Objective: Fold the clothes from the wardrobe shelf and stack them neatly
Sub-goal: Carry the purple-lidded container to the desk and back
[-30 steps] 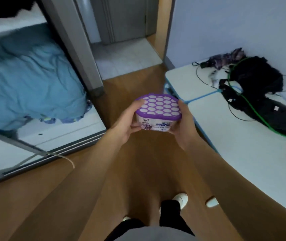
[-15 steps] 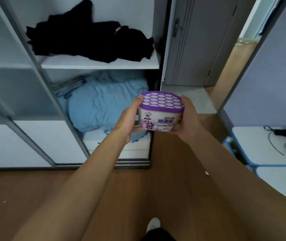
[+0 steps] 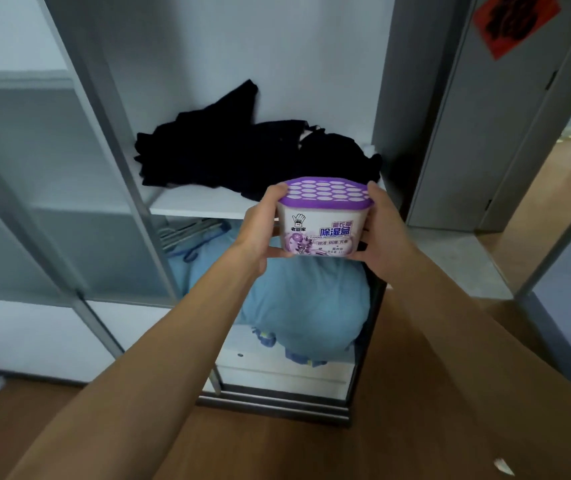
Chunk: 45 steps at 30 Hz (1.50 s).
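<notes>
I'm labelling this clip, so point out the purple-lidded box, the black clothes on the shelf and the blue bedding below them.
purple-lidded box [image 3: 324, 233], head view, on its white front label.
black clothes [image 3: 235, 157], head view, middle of the dark heap.
blue bedding [image 3: 305, 306], head view, on the bundle's bulging front.

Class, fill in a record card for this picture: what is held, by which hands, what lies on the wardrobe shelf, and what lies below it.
held: purple-lidded box, upright
hands: left hand and right hand grip its opposite sides
on shelf: the shelf bears a loose heap of black clothes
below shelf: bundled blue bedding
task state: clothes not yet folded
</notes>
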Available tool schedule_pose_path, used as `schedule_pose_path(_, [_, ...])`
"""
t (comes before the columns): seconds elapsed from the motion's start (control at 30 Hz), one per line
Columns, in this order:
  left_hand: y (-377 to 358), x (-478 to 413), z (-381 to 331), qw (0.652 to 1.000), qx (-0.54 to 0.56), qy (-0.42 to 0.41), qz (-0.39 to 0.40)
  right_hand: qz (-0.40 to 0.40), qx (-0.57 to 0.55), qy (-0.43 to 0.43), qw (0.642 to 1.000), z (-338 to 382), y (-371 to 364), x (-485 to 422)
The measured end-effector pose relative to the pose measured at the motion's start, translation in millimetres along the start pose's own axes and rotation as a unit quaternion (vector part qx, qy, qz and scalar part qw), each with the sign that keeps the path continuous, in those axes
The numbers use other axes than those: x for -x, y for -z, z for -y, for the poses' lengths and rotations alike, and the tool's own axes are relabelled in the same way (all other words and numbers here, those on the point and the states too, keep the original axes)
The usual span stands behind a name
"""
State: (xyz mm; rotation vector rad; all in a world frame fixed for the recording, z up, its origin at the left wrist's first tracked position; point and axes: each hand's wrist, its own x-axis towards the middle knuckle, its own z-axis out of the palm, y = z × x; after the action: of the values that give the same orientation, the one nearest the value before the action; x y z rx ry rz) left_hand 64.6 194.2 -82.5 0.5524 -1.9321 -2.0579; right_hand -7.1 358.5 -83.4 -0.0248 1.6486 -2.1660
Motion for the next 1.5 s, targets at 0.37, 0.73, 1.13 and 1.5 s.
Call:
schedule_pose_path(0.37, [9, -128, -46, 0.998, 0.055, -0.015, -0.015, -0.031, 0.013, 0.071, 0.997, 50, -46, -113])
schedule_pose_path(0.73, [4, -331, -112, 0.995, 0.055, 0.004, 0.084, -0.125, 0.189, 0.175, 0.958, 136, -77, -246])
schedule_pose_path(1.13, [-56, -485, -139, 0.987, 0.022, -0.043, 0.155, -0.157, 0.612, 0.187, 0.752, 203, -82, -371])
schedule_pose_path(1.5, [-129, -582, -125, 0.987, 0.019, -0.086, 0.131, -0.251, 0.664, 0.205, 0.674, 221, -45, -479])
